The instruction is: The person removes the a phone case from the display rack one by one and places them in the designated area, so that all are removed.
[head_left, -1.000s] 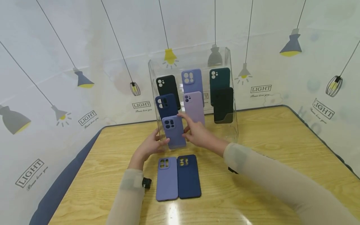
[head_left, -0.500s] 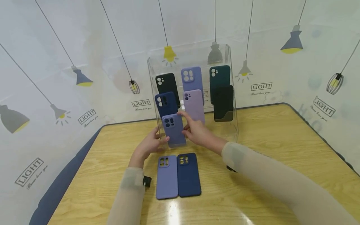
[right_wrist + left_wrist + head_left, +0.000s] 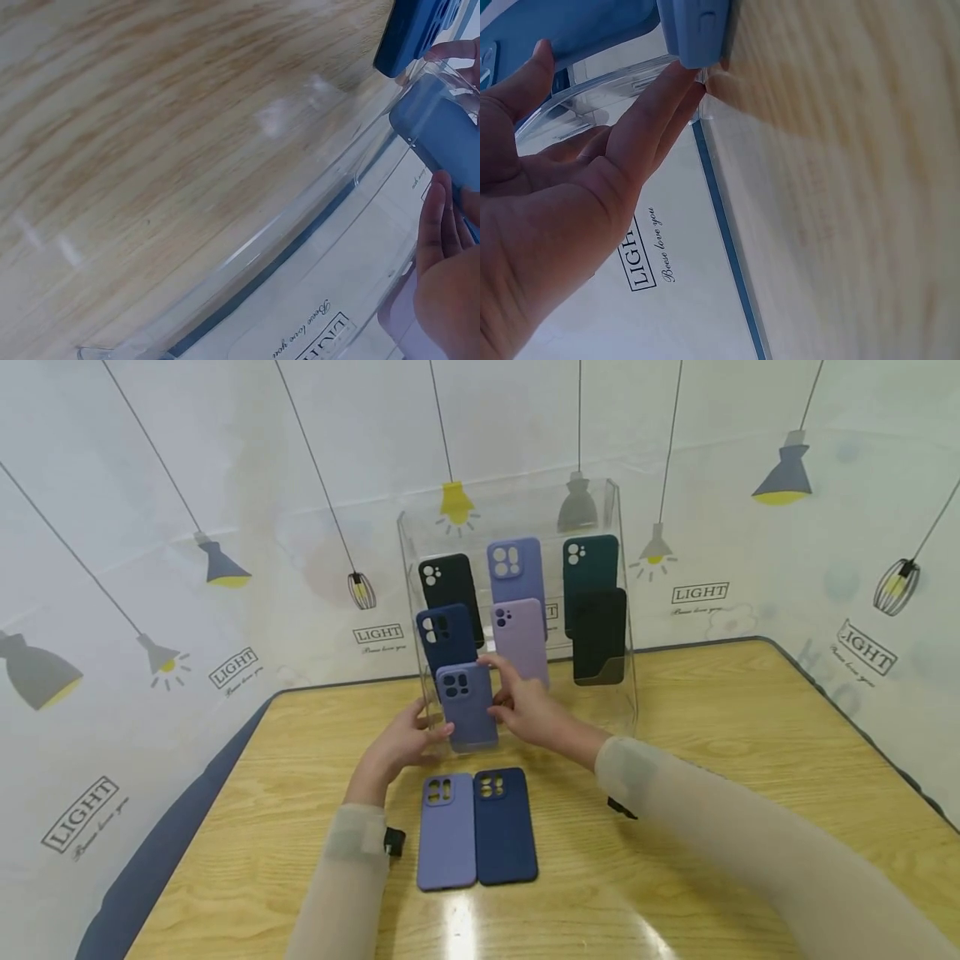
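In the head view a lavender phone case [image 3: 472, 718] stands in the lowest front tier of a clear acrylic display stand [image 3: 592, 714]. My right hand [image 3: 528, 710] holds its right edge, thumb low and index finger at the top corner. My left hand [image 3: 405, 739] rests at the stand's lower left side, thumb near the case's left edge. The left wrist view shows the left hand [image 3: 592, 165] with fairly straight fingers against the clear plastic. At the right edge of the right wrist view, the right hand [image 3: 450, 292] touches the case [image 3: 439, 131].
Higher on the stand are a navy case [image 3: 448, 635], a black case [image 3: 450, 578], a lavender case [image 3: 517, 564], a light purple case [image 3: 519, 639], a dark green case [image 3: 590, 564] and another black case [image 3: 598, 635]. A lavender case [image 3: 447, 839] and a navy case [image 3: 506, 835] lie in front.
The head view has shifted slightly. Both hands keep their places at the lavender case and the stand.
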`<state>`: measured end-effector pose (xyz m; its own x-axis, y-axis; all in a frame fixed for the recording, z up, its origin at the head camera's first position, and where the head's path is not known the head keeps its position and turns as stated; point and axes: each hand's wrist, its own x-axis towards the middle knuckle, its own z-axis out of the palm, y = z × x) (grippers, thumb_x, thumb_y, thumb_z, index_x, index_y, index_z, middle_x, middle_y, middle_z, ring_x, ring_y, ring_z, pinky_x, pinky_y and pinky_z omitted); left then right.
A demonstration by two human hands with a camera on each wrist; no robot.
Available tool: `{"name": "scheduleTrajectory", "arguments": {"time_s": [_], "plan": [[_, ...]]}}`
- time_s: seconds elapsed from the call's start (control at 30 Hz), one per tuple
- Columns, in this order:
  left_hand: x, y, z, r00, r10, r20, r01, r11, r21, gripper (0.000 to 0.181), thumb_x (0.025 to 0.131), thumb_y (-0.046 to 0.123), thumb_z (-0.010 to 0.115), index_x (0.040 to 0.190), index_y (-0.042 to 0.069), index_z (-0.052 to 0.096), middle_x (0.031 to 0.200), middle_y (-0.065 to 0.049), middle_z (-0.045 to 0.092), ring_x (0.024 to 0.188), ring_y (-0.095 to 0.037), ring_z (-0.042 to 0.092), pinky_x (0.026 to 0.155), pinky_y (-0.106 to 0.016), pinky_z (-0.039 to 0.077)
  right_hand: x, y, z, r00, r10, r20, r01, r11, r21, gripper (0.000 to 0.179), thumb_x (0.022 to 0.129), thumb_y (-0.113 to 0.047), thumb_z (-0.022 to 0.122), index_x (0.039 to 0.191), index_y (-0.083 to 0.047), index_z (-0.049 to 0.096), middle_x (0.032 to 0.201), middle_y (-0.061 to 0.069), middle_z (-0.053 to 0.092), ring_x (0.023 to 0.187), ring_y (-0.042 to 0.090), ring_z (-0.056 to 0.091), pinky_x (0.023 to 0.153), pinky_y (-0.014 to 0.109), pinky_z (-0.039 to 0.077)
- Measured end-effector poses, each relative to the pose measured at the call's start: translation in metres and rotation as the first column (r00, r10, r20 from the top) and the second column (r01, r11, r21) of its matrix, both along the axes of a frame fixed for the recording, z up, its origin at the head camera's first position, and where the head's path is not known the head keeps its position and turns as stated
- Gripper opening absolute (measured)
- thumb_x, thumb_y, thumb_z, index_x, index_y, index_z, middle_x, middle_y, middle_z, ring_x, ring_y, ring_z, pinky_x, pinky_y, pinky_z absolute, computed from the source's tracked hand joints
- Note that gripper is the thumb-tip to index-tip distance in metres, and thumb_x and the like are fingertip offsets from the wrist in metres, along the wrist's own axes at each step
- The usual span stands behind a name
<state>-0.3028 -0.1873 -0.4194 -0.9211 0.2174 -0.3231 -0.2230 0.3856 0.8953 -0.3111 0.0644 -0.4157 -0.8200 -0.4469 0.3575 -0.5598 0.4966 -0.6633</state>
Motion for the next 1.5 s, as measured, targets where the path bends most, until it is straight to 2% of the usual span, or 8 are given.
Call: {"name": "scheduleTrajectory", "arguments": {"time_s": [0.3, 0.7, 0.87, 1.17, 1.5], "plan": [[-0.002, -0.002, -0.004, 1.0, -0.01, -0.015, 0.01, 1.0, 0.007, 0.089, 0.107, 0.024, 0.067, 0.173, 0.015, 0.008, 0.175, -0.027, 0.023, 0.152, -0.043, 0.047, 0.109, -0.055, 0.058, -0.004, 0.005, 0.003, 0.999, -0.033, 0.016, 0.033, 0.999, -0.024, 0.08, 0.097, 0.003, 0.073, 0.158, -0.026, 0.031, 0.098, 0.019, 0.082, 0.081, 0.022, 0.079, 0.074, 0.036, 0.068], [-0.003, -0.002, -0.005, 0.999, -0.026, -0.03, 0.027, 1.0, 0.011, 0.088, 0.107, 0.024, 0.066, 0.174, 0.025, 0.008, 0.174, -0.025, 0.027, 0.15, -0.044, 0.049, 0.11, -0.056, 0.058, -0.001, 0.015, 0.029, 0.999, -0.04, 0.025, 0.041, 0.998, -0.038, 0.082, 0.096, 0.002, 0.075, 0.159, -0.028, 0.031, 0.1, 0.02, 0.081, 0.087, 0.032, 0.08, 0.074, 0.039, 0.068], [-0.001, -0.001, -0.003, 0.999, -0.03, -0.033, 0.031, 0.999, 0.022, 0.087, 0.109, 0.02, 0.063, 0.174, 0.024, 0.005, 0.174, -0.028, 0.026, 0.15, -0.044, 0.049, 0.111, -0.057, 0.056, 0.0, 0.022, 0.038, 0.996, -0.053, 0.066, 0.056, 0.998, -0.036, 0.083, 0.097, -0.001, 0.076, 0.16, -0.03, 0.03, 0.099, 0.016, 0.081, 0.086, 0.027, 0.079, 0.072, 0.037, 0.066], [0.0, -0.001, -0.004, 0.999, -0.031, -0.03, 0.032, 0.999, 0.019, 0.087, 0.109, 0.02, 0.063, 0.174, 0.025, 0.004, 0.174, -0.026, 0.026, 0.149, -0.043, 0.05, 0.112, -0.057, 0.056, 0.008, 0.038, 0.049, 0.986, -0.032, 0.164, 0.047, 0.995, -0.086, 0.085, 0.096, 0.0, 0.076, 0.159, -0.032, 0.031, 0.099, 0.016, 0.081, 0.085, 0.026, 0.08, 0.073, 0.038, 0.067], [0.0, -0.002, -0.005, 0.999, -0.04, -0.031, 0.04, 0.999, 0.005, 0.088, 0.109, 0.022, 0.063, 0.174, 0.028, 0.004, 0.175, -0.023, 0.026, 0.149, -0.04, 0.052, 0.11, -0.055, 0.058, 0.021, 0.052, 0.053, 0.982, -0.029, 0.187, 0.041, 0.997, -0.058, 0.084, 0.095, 0.0, 0.077, 0.159, -0.03, 0.031, 0.094, 0.012, 0.082, 0.081, 0.027, 0.079, 0.071, 0.037, 0.066]]}}
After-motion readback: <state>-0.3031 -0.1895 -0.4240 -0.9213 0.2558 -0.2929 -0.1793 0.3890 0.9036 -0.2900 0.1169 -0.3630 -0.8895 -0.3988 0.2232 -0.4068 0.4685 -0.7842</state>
